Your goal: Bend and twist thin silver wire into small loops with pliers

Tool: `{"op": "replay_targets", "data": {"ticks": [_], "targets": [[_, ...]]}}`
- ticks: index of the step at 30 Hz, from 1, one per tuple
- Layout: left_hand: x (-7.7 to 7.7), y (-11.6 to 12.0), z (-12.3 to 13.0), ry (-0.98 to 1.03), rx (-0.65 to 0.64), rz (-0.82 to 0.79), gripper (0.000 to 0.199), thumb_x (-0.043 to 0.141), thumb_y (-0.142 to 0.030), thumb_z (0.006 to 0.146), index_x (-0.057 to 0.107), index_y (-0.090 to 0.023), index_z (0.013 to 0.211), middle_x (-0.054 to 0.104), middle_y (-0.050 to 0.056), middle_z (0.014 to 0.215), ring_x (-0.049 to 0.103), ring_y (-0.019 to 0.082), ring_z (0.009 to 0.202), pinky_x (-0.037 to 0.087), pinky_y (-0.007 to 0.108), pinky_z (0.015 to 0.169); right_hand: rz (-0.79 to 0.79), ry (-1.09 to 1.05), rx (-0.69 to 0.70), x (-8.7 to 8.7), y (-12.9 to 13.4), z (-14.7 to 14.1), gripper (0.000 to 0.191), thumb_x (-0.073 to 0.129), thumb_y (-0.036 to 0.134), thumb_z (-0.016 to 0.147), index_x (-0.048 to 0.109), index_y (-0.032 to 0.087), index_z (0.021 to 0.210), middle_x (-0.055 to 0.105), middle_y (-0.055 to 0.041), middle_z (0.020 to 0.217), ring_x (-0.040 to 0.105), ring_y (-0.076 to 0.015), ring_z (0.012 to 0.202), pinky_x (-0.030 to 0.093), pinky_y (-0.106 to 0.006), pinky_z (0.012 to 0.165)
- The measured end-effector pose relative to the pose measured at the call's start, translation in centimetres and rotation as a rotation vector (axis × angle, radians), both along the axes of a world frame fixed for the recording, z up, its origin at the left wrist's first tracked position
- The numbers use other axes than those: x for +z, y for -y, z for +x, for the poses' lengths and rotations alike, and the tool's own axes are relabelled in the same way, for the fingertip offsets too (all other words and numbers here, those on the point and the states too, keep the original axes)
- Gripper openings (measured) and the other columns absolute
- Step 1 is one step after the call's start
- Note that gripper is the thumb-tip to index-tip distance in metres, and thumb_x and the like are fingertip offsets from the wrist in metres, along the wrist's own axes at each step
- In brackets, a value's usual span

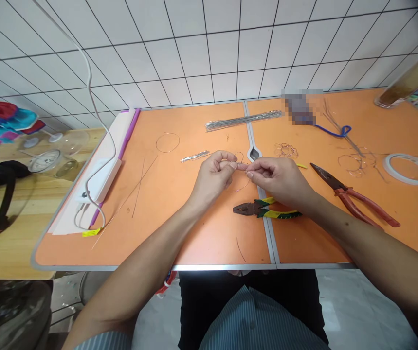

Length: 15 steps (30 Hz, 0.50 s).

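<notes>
Thin copper-coloured wire (244, 187) runs between my two hands and bends into a loop below them. My left hand (216, 172) is closed, pinching the wire between thumb and fingertips. Just to its right, my right hand (280, 177) pinches the same wire, with the fingertips of both hands almost meeting. Below the right hand lie green-and-yellow pliers (252, 209), their handles partly under the wrist. A small coil of copper wire (286, 150) rests beyond that hand. A single wire ring (168, 143) lies to the left.
Red-handled pliers (354, 194) and a roll of white tape (408, 168) are at the right. A bundle of straight wires (243, 120) lies near the tiled wall. At the left sits a white power strip (101, 180) with its cable. A glass (394, 92) stands at the back right.
</notes>
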State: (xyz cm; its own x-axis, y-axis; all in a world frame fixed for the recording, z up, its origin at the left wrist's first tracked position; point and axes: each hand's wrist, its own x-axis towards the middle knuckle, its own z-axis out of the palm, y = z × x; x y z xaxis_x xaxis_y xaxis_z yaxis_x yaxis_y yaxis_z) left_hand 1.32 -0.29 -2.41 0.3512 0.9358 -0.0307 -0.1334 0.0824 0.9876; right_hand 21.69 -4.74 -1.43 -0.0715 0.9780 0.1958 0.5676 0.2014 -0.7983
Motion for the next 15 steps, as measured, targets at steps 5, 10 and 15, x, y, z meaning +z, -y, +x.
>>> {"op": "replay_targets", "data": {"ticks": [5, 10, 15], "targets": [[0.06, -0.13, 0.09, 0.008, 0.011, -0.028, 0.019, 0.081, -0.032, 0.088, 0.068, -0.020, 0.094, 0.086, 0.006, 0.090, 0.036, 0.007, 0.049, 0.030, 0.026, 0.050, 0.045, 0.072, -0.011, -0.04, 0.16, -0.05, 0.017, 0.070, 0.028, 0.094, 0.083, 0.022, 0.085, 0.059, 0.0034, 0.061, 0.050, -0.0145, 0.061, 0.036, -0.033, 0.061], [-0.01, -0.27, 0.15, 0.055, 0.008, -0.047, 0.016, 0.081, -0.030, 0.087, 0.070, -0.018, 0.091, 0.085, 0.007, 0.088, 0.039, 0.006, 0.048, 0.031, 0.025, 0.050, 0.052, 0.071, -0.012, -0.05, 0.14, 0.01, 0.018, 0.070, 0.029, 0.096, 0.085, 0.022, 0.089, 0.057, 0.0038, 0.061, 0.050, -0.0150, 0.062, 0.036, -0.033, 0.062], [0.02, -0.31, 0.06, 0.061, -0.003, -0.063, 0.013, 0.081, -0.027, 0.087, 0.072, -0.018, 0.089, 0.083, 0.006, 0.086, 0.042, 0.006, 0.049, 0.031, 0.024, 0.051, 0.094, 0.103, -0.001, -0.13, 0.09, 0.02, 0.015, 0.070, 0.025, 0.095, 0.082, 0.023, 0.087, 0.065, 0.0022, 0.067, 0.053, -0.0155, 0.064, 0.036, -0.034, 0.063]]}}
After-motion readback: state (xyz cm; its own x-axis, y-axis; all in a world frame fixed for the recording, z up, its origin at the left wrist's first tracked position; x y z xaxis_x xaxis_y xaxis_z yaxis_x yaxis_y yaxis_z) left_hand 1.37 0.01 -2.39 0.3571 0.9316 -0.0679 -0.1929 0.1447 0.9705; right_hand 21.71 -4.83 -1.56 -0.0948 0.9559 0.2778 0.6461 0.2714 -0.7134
